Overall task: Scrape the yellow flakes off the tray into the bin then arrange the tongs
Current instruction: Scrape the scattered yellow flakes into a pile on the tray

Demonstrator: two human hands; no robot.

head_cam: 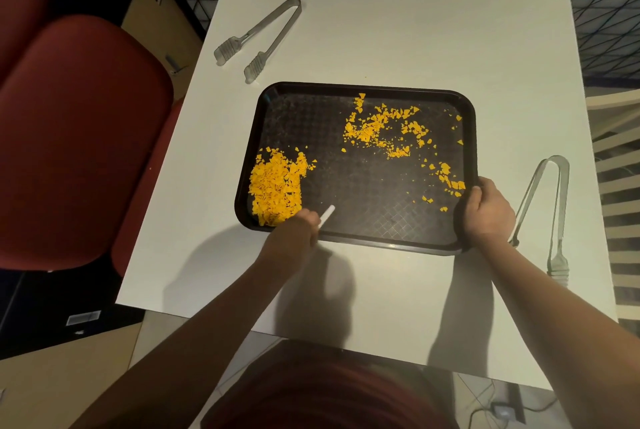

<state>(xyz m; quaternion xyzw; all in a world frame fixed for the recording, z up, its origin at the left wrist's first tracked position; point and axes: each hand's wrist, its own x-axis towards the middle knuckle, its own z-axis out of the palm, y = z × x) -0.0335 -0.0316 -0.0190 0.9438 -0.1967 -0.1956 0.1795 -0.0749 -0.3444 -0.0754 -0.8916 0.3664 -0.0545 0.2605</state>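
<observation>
A white scraper (326,215) is pinched by the left hand (294,238) beside the heaped yellow flakes (275,186); the black tray (360,245) is steadied at its near-right corner, gripped by the right hand (486,210). Tongs (543,214) are left at the surface's right edge, more tongs (259,35) toward its far-left corner.

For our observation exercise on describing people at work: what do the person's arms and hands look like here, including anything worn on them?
Both arms are bare from the hands back to the picture's lower edge: no sleeves show. The left hand and the right hand wear no gloves, and no watch, bracelet or ring shows on either. The forearms are slim and cast dark shadows on the white table.
</observation>
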